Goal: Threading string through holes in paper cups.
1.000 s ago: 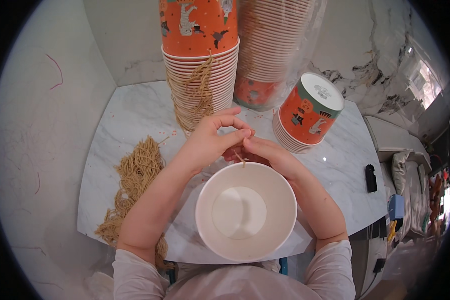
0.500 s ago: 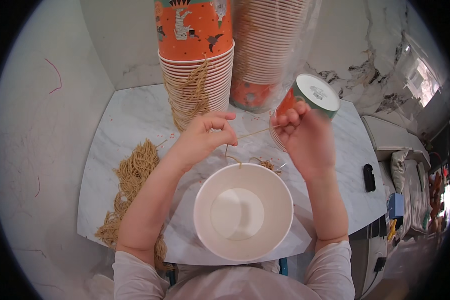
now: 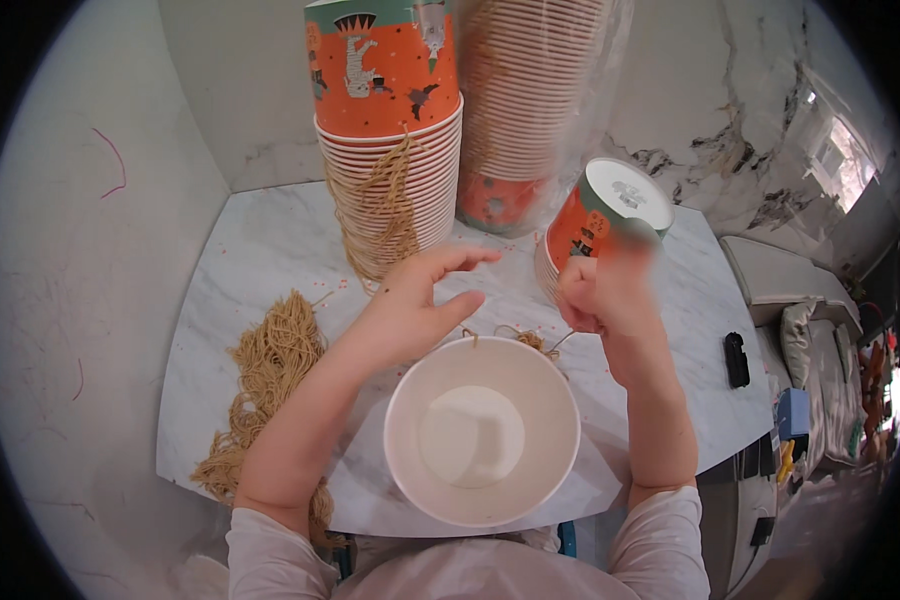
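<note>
A white paper bucket stands mouth up in front of me, with a tan string lying over its far rim. Just beyond the rim sits a small tangle of string. My left hand hovers above the far left side of the bucket, thumb and fingers apart, nothing in it. My right hand is closed at the far right of the bucket; a thin strand runs from the tangle up to its fingers, whose tips are hidden.
A heap of tan string lies at the left. Behind stand a tall stack of orange paper buckets draped with strands, a plastic-wrapped stack and upturned buckets. A black object lies near the right edge.
The strand stretched between both hands is no longer in my left hand, whose fingers have spread. My right hand has come down and closed more tightly. The view has shifted slightly.
</note>
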